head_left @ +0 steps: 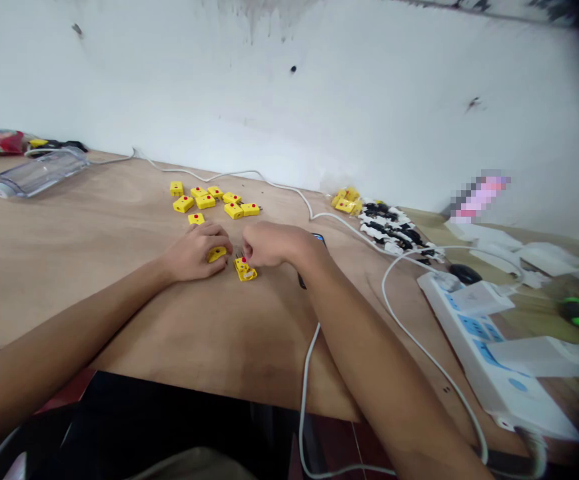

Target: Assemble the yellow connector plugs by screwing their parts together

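Note:
My left hand [198, 256] rests on the wooden table, its fingers curled round a yellow plastic connector half [216, 254]. Just right of it lies an opened yellow plug connector [245, 269] with a red spot, its inside facing up and thin pins at its far end. My right hand [275, 243] is closed at those pins, its fingertips bent down and partly hidden by the hand itself; what they pinch cannot be made out. Beyond my left hand's knuckles sits another yellow connector [196, 219]. Several more yellow connectors [204, 200] with red spots lie farther back.
A bag of yellow parts [346, 200] and a pile of black and white pieces [392, 227] lie back right. A phone [302, 281] is partly under my right arm. A white cable [394, 303] loops beside the power strip [499, 373]. A clear bottle [44, 173] lies left.

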Demonstrator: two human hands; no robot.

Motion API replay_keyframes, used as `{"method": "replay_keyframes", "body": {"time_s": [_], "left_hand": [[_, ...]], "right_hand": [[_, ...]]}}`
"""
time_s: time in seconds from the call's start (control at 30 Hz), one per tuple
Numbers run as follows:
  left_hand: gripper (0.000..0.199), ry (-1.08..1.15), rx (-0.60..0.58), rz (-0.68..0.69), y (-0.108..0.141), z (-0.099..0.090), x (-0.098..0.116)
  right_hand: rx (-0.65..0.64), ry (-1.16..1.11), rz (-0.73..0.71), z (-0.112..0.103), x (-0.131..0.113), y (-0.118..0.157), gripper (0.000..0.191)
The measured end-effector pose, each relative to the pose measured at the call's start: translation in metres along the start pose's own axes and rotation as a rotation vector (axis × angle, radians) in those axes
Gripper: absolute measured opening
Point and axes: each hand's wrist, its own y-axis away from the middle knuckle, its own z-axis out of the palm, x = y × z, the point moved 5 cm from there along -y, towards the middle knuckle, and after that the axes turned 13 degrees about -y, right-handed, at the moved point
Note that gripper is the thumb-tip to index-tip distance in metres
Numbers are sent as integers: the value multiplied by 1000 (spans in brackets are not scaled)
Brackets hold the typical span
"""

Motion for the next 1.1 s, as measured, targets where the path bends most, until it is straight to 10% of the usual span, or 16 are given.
{"method": "replay_keyframes", "body": {"time_s": [0.23,0.57,1.1], "left_hand": [[21,123,77,-216,-1,-8,-21],[25,158,18,-224,0,-1,-23],[42,17,-25,46,-2,-4,21]], "right_hand": [[264,-97,-155,5,-7,-18,26],[269,-134,-165,13,-6,-29,24],[-173,-108,-107,2,13,2,29]]}}
